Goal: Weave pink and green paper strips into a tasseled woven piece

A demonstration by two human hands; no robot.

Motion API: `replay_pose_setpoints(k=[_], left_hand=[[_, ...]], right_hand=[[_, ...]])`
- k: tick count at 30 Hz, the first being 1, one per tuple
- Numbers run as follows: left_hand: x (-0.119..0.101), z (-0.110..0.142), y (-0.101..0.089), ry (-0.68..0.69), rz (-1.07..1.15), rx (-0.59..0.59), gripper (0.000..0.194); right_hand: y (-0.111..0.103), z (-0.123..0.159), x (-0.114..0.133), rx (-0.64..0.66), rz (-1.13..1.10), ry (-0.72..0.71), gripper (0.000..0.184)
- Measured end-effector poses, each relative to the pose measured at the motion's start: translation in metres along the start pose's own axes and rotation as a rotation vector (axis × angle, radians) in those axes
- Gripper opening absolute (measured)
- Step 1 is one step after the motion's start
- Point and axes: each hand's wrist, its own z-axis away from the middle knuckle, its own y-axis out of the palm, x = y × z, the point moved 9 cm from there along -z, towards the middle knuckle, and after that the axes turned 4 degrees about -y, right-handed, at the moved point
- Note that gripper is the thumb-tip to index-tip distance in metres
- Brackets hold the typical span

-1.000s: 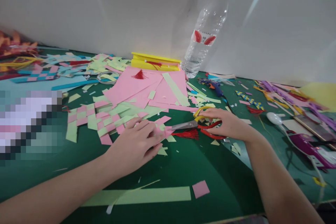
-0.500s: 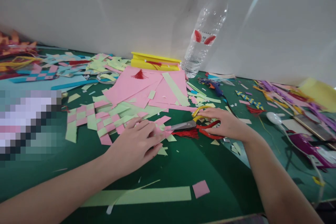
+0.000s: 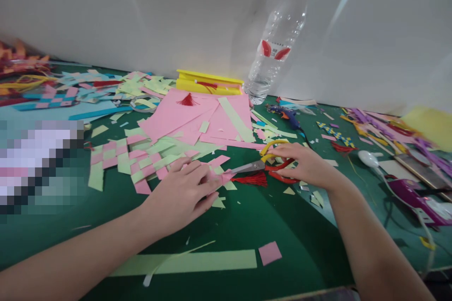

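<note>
My left hand point(image 3: 187, 193) is closed over a piece of woven pink and pale green paper, its fingers pressing it to the table. A pink paper end point(image 3: 227, 177) sticks out past the fingertips, at the tip of the scissors point(image 3: 251, 167). My right hand point(image 3: 307, 164) grips these scissors by their yellow and red handles, the blades pointing left. Just below the blades lies a red tassel point(image 3: 254, 179). To the left of my left hand, checkered woven strips point(image 3: 143, 165) spread out; what is under the palm is hidden.
Pink sheets point(image 3: 169, 113) and a folded yellow paper point(image 3: 226, 88) lie behind my hands. A clear plastic bottle point(image 3: 273, 51) leans by the wall. A purple glue gun point(image 3: 416, 200) is at right. In front are a pale green strip point(image 3: 197, 262) and a pink square point(image 3: 270, 253).
The scissors and my right hand have shifted very slightly up and right, the handles turning a little. My left hand stays in the same place.
</note>
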Motion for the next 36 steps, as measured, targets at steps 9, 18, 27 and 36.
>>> replay_pose_setpoints(k=[9,18,27,36], left_hand=[[-0.001,0.000,0.000,-0.007,-0.002,0.001,0.034],[0.001,0.000,0.003,-0.025,0.032,0.031,0.032],[0.003,0.002,0.007,-0.041,0.059,0.060,0.030],[0.001,-0.001,-0.003,-0.028,0.089,-0.014,0.028]], right_hand=[[-0.002,0.005,-0.003,0.002,0.026,0.025,0.046],[0.000,0.006,-0.002,0.011,0.014,0.024,0.047],[-0.012,0.007,0.002,-0.079,0.057,-0.070,0.047],[0.002,0.006,0.005,0.049,-0.013,-0.048,0.042]])
